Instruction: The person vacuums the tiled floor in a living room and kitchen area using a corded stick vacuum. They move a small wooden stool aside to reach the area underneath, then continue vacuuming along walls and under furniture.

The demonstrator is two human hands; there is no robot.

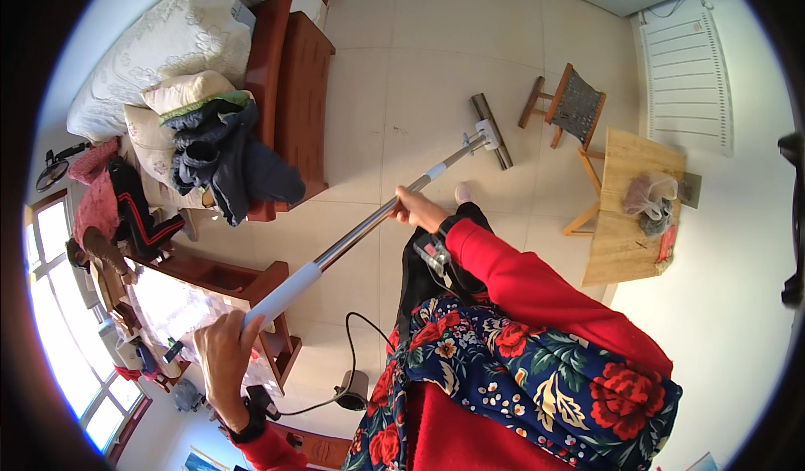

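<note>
A mop with a metal pole [355,235] runs slantwise across the view, its flat head [492,131] resting on the tiled floor. My left hand [223,354] grips the light blue sleeve at the top end of the pole. Farther down, my right hand [415,210] is closed around the bare metal part. Faint dark marks [399,130] show on the tiles to the left of the mop head. One of my shoes [463,193] is just below the head.
A folding stool [575,106] and a wooden table [629,257] with plastic bags [651,197] stand at right, near a white radiator [685,84]. At left are a wooden sofa [302,106] heaped with clothes [220,156], another person [104,210] and a low table [182,301]. A bin [352,389] stands below.
</note>
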